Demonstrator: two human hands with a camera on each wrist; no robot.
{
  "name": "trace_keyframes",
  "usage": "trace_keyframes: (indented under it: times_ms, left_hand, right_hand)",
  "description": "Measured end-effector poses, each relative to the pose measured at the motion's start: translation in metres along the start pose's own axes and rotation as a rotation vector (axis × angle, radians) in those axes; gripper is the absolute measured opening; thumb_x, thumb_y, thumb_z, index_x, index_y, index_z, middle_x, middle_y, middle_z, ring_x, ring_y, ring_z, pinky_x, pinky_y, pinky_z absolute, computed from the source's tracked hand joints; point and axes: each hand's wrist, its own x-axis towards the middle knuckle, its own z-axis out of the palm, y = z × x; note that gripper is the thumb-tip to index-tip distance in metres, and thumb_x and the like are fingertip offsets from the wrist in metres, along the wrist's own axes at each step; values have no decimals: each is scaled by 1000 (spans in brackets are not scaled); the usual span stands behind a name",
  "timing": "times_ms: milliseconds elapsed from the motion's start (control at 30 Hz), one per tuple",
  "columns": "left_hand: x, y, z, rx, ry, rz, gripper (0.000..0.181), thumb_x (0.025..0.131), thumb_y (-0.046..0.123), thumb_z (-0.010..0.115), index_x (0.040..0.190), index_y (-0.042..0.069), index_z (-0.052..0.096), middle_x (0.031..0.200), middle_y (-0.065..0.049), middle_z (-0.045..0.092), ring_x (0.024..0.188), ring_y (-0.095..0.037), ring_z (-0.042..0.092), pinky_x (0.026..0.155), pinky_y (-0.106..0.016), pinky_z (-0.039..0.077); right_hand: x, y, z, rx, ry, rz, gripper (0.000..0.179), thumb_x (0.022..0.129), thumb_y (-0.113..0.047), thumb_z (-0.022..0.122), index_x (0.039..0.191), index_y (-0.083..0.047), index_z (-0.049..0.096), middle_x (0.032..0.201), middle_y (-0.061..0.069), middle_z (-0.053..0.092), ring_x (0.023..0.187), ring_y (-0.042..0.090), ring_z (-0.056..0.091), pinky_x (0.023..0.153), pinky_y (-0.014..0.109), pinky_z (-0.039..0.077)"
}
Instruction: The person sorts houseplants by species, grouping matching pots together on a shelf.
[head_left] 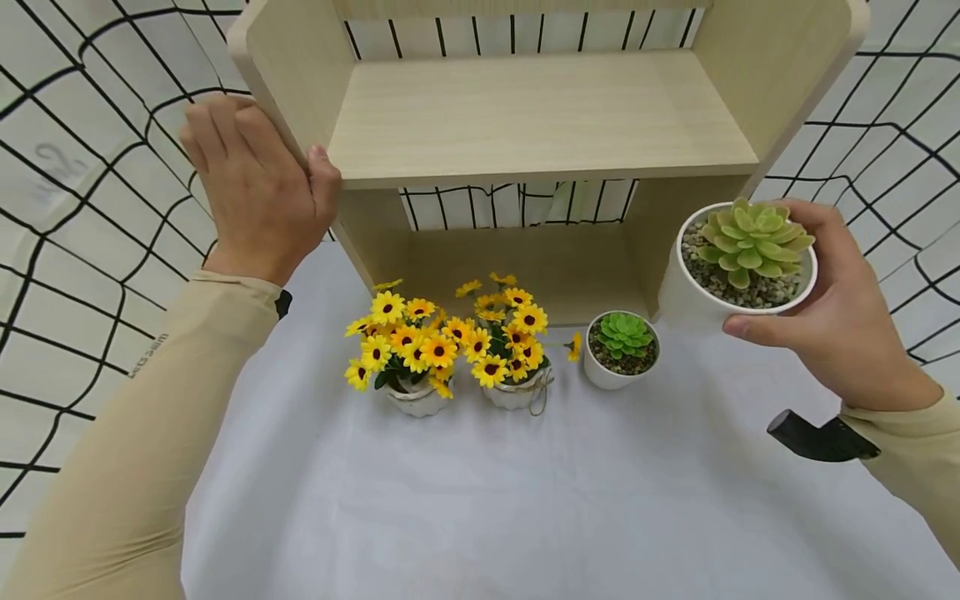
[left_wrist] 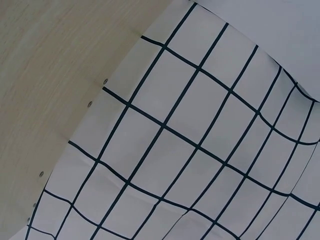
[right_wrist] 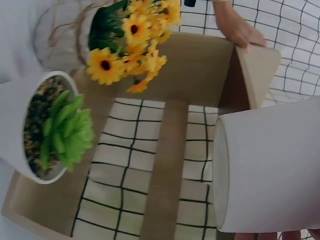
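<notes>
My right hand (head_left: 855, 308) grips a white pot (head_left: 693, 292) from its right side, thumb along the front below the rim. In the pot, a pale green succulent (head_left: 753, 237) sits among pebbles, held up in front of the shelf's right panel. In the right wrist view the white pot (right_wrist: 272, 167) fills the right side, fingers at its lower edge. My left hand (head_left: 258, 179) grips the left side panel of a wooden shelf (head_left: 540, 112), thumb on the front edge and fingers over the outer face. The left wrist view shows that side panel (left_wrist: 55, 75) with small screw heads.
Two pots of yellow flowers (head_left: 412, 342) (head_left: 510, 337) stand before the lower shelf opening. To their right stands a smaller white-potted green succulent (head_left: 626, 337). Black wire grid (head_left: 90, 192) rises at both sides and behind. White cloth (head_left: 480, 492) covers the table.
</notes>
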Motion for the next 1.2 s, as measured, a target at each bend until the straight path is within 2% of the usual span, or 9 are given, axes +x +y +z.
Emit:
trace_keyframes:
  times_ms: [67,267,333,433,633,800,933,1200]
  left_hand:
    - [0,0,0,4,-5,-1,48,97,33,32,117,-9,45,116,-32,47,114,-47,37,99,-59,20]
    - [0,0,-2,14,-26,0,48,98,34,32,120,-8,45,117,-31,46,115,-47,37,99,-58,21]
    - [0,1,-3,14,-30,-3,48,98,34,32,120,-7,44,118,-31,46,115,-46,37,100,-58,21]
    - [0,2,-3,9,-32,-6,48,98,34,32,120,-7,44,118,-31,46,115,-47,37,101,-59,21]
    - [0,2,-3,4,-23,-4,48,98,34,33,118,-8,44,115,-32,46,113,-47,37,100,-59,21]
    - [-1,1,-4,2,-25,-3,47,97,34,33,118,-7,43,114,-32,46,112,-47,35,99,-59,20]
    - [-1,1,-3,11,-32,-2,47,98,34,33,118,-7,43,115,-32,45,112,-47,35,100,-59,20]
    - [0,1,-2,3,-9,2,45,96,33,34,114,-8,43,113,-32,46,109,-47,35,99,-58,21]
  right_hand:
    - [4,-7,0,86,-10,-1,104,60,34,73,148,-15,44,146,0,45,122,16,53,71,17,60]
    - [15,-28,4,209,-29,-35,103,62,37,67,148,-11,41,150,6,44,128,22,50,83,18,59]
    - [20,-36,6,291,-44,-62,101,62,40,63,148,-8,42,151,10,44,130,25,50,88,20,59]
    - [28,-47,9,349,-61,-95,99,63,41,60,148,-6,41,153,13,44,134,28,47,94,22,58]
    - [44,-69,22,382,-80,-165,94,65,38,60,147,-4,43,154,17,42,141,33,41,103,25,53]
    - [62,-84,36,415,-75,-242,93,67,34,62,149,-8,46,154,18,43,145,33,38,108,30,49]
    - [78,-91,44,440,-61,-292,89,68,30,62,147,-10,50,153,18,46,143,33,39,111,35,47]
    - [109,-98,59,492,-23,-329,77,70,23,63,139,-9,56,146,16,53,141,31,43,118,47,38]
